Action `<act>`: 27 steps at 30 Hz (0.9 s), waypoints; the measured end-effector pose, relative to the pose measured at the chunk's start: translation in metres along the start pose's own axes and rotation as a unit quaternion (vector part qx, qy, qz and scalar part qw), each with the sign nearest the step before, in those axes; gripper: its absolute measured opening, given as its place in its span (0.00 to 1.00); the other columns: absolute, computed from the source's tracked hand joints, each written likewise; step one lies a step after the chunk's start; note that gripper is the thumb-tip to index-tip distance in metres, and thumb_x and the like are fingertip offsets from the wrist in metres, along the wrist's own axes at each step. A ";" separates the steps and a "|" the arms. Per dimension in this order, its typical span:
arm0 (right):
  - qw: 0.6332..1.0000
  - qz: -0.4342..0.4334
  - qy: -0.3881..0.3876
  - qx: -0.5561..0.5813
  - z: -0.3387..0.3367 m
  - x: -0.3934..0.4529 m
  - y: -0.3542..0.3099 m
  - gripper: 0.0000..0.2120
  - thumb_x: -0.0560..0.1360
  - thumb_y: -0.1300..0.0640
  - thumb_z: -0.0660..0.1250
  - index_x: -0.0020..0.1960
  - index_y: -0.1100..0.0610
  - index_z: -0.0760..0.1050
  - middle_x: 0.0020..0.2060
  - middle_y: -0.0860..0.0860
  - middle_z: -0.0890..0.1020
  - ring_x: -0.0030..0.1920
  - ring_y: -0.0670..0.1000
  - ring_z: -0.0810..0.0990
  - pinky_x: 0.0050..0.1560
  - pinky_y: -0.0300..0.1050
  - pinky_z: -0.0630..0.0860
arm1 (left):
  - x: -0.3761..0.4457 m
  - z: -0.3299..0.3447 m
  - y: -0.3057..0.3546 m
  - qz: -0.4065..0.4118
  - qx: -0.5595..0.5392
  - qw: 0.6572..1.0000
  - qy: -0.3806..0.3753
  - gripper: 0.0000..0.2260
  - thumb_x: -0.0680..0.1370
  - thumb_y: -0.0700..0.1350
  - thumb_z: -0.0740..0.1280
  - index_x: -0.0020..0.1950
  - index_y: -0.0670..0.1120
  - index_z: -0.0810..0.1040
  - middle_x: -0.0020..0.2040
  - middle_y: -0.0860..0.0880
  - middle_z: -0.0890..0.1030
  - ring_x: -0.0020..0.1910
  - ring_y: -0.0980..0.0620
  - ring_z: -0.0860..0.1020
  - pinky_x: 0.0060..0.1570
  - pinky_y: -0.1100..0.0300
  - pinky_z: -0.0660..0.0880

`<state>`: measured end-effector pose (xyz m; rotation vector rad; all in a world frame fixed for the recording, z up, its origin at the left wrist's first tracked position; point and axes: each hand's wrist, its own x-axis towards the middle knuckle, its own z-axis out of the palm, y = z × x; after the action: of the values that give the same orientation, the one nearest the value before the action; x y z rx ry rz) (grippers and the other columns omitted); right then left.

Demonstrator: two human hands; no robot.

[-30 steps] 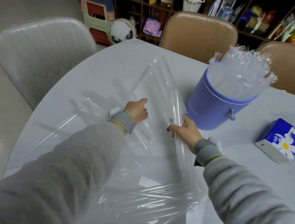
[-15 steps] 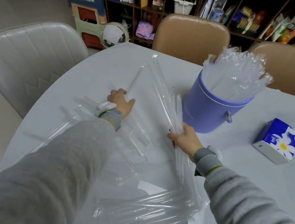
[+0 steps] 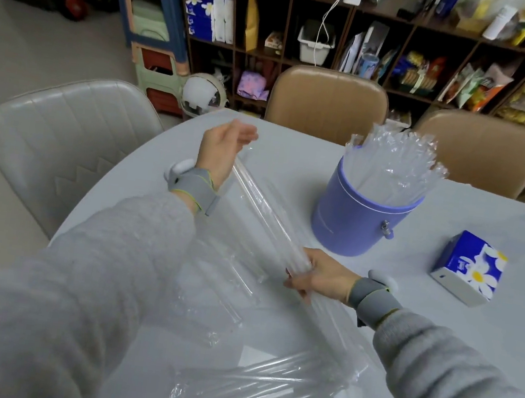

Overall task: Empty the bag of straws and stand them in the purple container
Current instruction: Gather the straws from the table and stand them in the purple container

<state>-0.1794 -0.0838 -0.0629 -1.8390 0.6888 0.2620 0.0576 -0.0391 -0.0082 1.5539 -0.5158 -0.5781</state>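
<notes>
Dim, even indoor light, soft shadows, wide-angle bending at the edges.

Left hand (image 3: 224, 149) is raised at the far left, fingers nearly straight and pointing right, slightly blurred; right hand (image 3: 320, 279), nearer and further right, curls its fingers round a bundle of straws (image 3: 269, 213); both forearms wear grey sleeves (image 3: 110, 262) and grey wristbands (image 3: 193, 185).

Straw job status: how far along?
Done: the purple container already holds a thick stand of straws. In hand: right hand grips a bundle, left hand open at its far end. Left: loose straws on the table.
</notes>
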 end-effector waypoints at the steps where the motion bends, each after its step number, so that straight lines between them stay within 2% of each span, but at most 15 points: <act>1: 1.000 0.002 0.011 -0.024 -0.002 -0.004 -0.009 0.12 0.70 0.66 0.69 0.36 0.51 0.71 0.24 0.46 0.77 0.24 0.46 0.74 0.34 0.37 0.74 | -0.005 0.000 0.005 -0.011 0.044 0.998 -0.032 0.18 0.83 0.44 0.53 0.55 0.35 0.80 0.52 0.38 0.82 0.43 0.54 0.79 0.48 0.64 0.73; 3: 0.998 0.001 0.027 -0.055 -0.007 -0.007 -0.024 0.13 0.70 0.65 0.69 0.36 0.48 0.71 0.25 0.44 0.79 0.27 0.45 0.77 0.38 0.37 0.75 | -0.015 0.002 0.013 -0.021 0.101 0.992 -0.073 0.20 0.83 0.44 0.52 0.55 0.34 0.80 0.55 0.36 0.82 0.45 0.51 0.80 0.48 0.64 0.73; 5: 0.997 0.003 0.045 -0.059 -0.008 -0.008 -0.038 0.12 0.69 0.65 0.68 0.36 0.49 0.71 0.28 0.47 0.81 0.30 0.49 0.80 0.40 0.39 0.75 | -0.032 0.005 0.016 -0.013 0.164 0.979 -0.118 0.20 0.83 0.46 0.53 0.55 0.38 0.82 0.56 0.40 0.82 0.54 0.47 0.80 0.59 0.58 0.73; 7: 0.996 0.013 0.049 -0.070 -0.009 -0.007 -0.050 0.10 0.69 0.66 0.66 0.36 0.52 0.70 0.28 0.50 0.81 0.28 0.49 0.80 0.36 0.38 0.75 | -0.047 0.009 0.018 0.000 0.237 0.954 -0.185 0.21 0.82 0.52 0.54 0.52 0.43 0.84 0.56 0.44 0.83 0.58 0.48 0.79 0.66 0.55 0.70; 9: 0.995 0.024 0.049 -0.088 -0.009 -0.007 -0.061 0.09 0.69 0.66 0.65 0.36 0.54 0.69 0.26 0.49 0.80 0.26 0.48 0.79 0.33 0.36 0.74 | -0.058 0.011 0.028 -0.005 0.254 0.941 -0.223 0.22 0.81 0.56 0.54 0.52 0.45 0.84 0.58 0.46 0.82 0.60 0.48 0.77 0.66 0.55 0.67; 10: 0.994 0.022 0.062 -0.092 -0.009 -0.014 -0.068 0.09 0.69 0.66 0.65 0.36 0.55 0.68 0.23 0.48 0.79 0.25 0.48 0.79 0.31 0.36 0.74 | -0.063 0.006 0.038 0.011 0.260 0.942 -0.213 0.22 0.81 0.57 0.54 0.54 0.45 0.83 0.60 0.47 0.81 0.63 0.49 0.75 0.67 0.55 0.66; 12: 0.992 0.013 0.087 -0.087 -0.013 -0.019 -0.075 0.11 0.70 0.67 0.65 0.35 0.55 0.68 0.18 0.46 0.76 0.23 0.47 0.76 0.29 0.36 0.73 | -0.055 -0.004 0.054 0.054 0.264 0.955 -0.125 0.23 0.79 0.60 0.57 0.57 0.46 0.81 0.64 0.47 0.78 0.68 0.47 0.71 0.70 0.54 0.63; 14: 0.990 -0.002 0.090 -0.105 -0.014 -0.027 -0.084 0.11 0.70 0.67 0.65 0.35 0.53 0.68 0.17 0.44 0.75 0.23 0.48 0.75 0.30 0.37 0.73 | -0.053 -0.014 0.067 0.037 0.224 0.972 -0.062 0.23 0.75 0.63 0.58 0.56 0.47 0.80 0.63 0.46 0.79 0.66 0.45 0.73 0.69 0.52 0.65; 17: 0.988 -0.014 0.064 -0.142 -0.009 -0.035 -0.096 0.11 0.71 0.65 0.65 0.37 0.52 0.67 0.21 0.45 0.77 0.23 0.48 0.77 0.31 0.38 0.75 | -0.066 -0.007 0.070 -0.070 0.238 0.958 -0.144 0.22 0.77 0.61 0.59 0.54 0.44 0.80 0.59 0.46 0.80 0.60 0.48 0.75 0.59 0.57 0.69; 18: 0.988 -0.012 0.059 -0.142 -0.007 -0.037 -0.099 0.11 0.71 0.65 0.65 0.38 0.52 0.67 0.25 0.46 0.77 0.23 0.49 0.78 0.31 0.39 0.76 | -0.073 -0.002 0.069 -0.073 0.243 0.954 -0.159 0.21 0.78 0.59 0.61 0.53 0.42 0.81 0.56 0.47 0.82 0.56 0.50 0.76 0.55 0.58 0.69; 20: 0.990 -0.012 0.059 -0.128 -0.009 -0.036 -0.100 0.08 0.71 0.65 0.66 0.43 0.55 0.70 0.33 0.50 0.77 0.23 0.50 0.77 0.32 0.42 0.77 | -0.083 0.007 0.067 -0.043 0.215 0.962 -0.165 0.15 0.77 0.54 0.65 0.48 0.43 0.83 0.48 0.48 0.84 0.50 0.52 0.77 0.53 0.59 0.72; 22: 0.991 -0.014 0.070 -0.111 -0.013 -0.038 -0.099 0.08 0.71 0.65 0.67 0.48 0.57 0.72 0.35 0.51 0.76 0.21 0.48 0.75 0.31 0.42 0.76 | -0.091 0.012 0.062 -0.026 0.198 0.964 -0.177 0.12 0.76 0.48 0.66 0.46 0.41 0.83 0.43 0.48 0.85 0.46 0.52 0.78 0.51 0.61 0.73; 24: 0.993 -0.011 0.078 -0.093 -0.015 -0.041 -0.095 0.05 0.72 0.66 0.67 0.45 0.59 0.73 0.33 0.53 0.76 0.19 0.46 0.73 0.29 0.40 0.75 | -0.094 0.014 0.059 -0.015 0.200 0.960 -0.197 0.13 0.77 0.47 0.65 0.48 0.39 0.83 0.45 0.46 0.85 0.46 0.52 0.77 0.47 0.63 0.72; 27: 0.989 0.009 0.112 -0.098 -0.019 -0.037 -0.082 0.08 0.72 0.66 0.65 0.37 0.57 0.70 0.27 0.54 0.75 0.19 0.47 0.73 0.30 0.40 0.75 | -0.087 0.012 0.054 -0.001 0.238 0.948 -0.213 0.18 0.80 0.55 0.60 0.55 0.42 0.80 0.54 0.48 0.81 0.54 0.51 0.76 0.54 0.59 0.68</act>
<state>-0.1652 -0.0696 0.0270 -2.0718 0.8603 0.1384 -0.0160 0.0036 0.0495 1.8888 -1.0419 -0.8406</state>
